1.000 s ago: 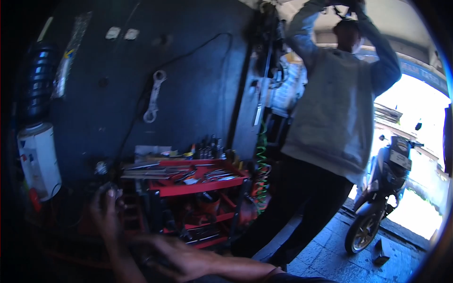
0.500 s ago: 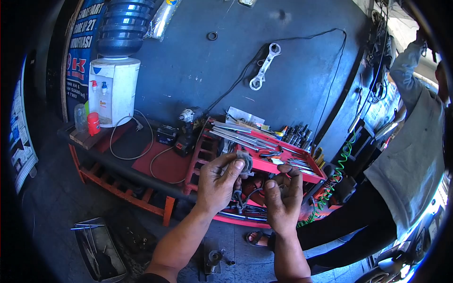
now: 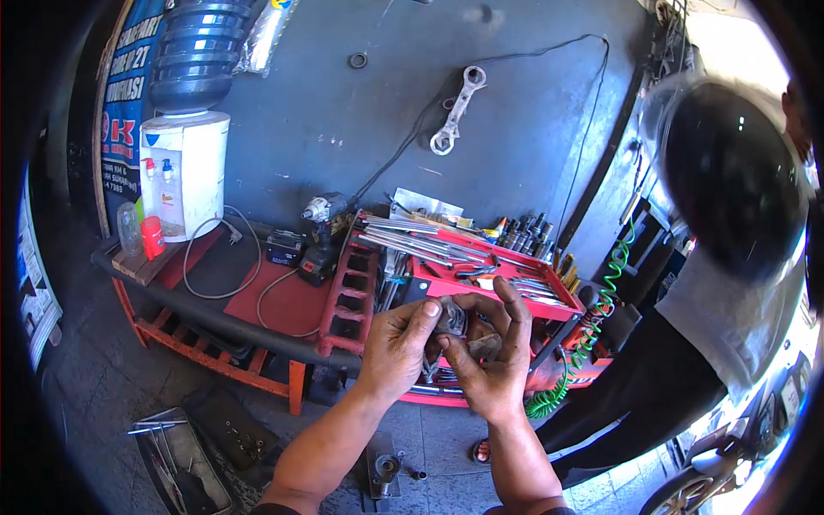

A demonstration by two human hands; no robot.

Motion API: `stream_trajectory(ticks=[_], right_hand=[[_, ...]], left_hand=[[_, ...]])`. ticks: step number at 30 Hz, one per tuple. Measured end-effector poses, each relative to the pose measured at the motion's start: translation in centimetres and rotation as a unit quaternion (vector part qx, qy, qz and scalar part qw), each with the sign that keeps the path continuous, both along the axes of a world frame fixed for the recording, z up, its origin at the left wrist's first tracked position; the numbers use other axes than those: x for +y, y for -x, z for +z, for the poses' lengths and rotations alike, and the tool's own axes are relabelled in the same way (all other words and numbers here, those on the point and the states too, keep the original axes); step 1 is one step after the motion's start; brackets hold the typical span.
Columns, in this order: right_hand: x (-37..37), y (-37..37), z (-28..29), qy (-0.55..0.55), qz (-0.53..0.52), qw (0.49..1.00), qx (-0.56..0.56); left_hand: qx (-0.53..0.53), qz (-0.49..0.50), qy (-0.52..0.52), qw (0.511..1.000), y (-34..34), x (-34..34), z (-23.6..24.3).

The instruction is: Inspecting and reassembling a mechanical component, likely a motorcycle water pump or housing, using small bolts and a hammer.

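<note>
Both my hands are raised close together in front of the red tool cart. My left hand pinches a small dark grey metal part between thumb and fingers; its exact kind does not show. Right beside it, my right hand has its thumb tip at that part and its fingers curled, the index finger raised. A small greyish piece shows within the right hand's curled fingers, too partly hidden to name.
Behind my hands, the red tool cart carries long rods, pliers and sockets. A cordless impact wrench and a white water dispenser stand on the bench. Below lie a metal tray and a metal casting. A person stands at right.
My right hand has closed in on the left hand and the dark part. The view has shifted slightly. At right, a large dark round thing, blurred, now covers the other person's upper body.
</note>
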State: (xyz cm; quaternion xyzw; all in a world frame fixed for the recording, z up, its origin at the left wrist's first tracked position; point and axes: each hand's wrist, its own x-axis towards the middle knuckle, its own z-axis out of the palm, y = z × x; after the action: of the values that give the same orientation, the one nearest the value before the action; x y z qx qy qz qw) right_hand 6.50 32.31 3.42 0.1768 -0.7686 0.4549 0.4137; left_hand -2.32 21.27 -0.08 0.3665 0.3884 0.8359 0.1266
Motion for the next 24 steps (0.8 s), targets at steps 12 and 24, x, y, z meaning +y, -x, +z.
stream_trajectory(ticks=[12,24], right_hand=[[0.9,-1.2,1.4,-0.067,-0.067,0.996,-0.001],[1.1,-4.0,3.5,-0.029,0.075,0.996,-0.045]], left_hand=[[0.063,0.099,-0.041,0.992,-2.7,0.9,1.3],[0.209,0.174,-0.084,0.959,-2.7,1.5,1.6]])
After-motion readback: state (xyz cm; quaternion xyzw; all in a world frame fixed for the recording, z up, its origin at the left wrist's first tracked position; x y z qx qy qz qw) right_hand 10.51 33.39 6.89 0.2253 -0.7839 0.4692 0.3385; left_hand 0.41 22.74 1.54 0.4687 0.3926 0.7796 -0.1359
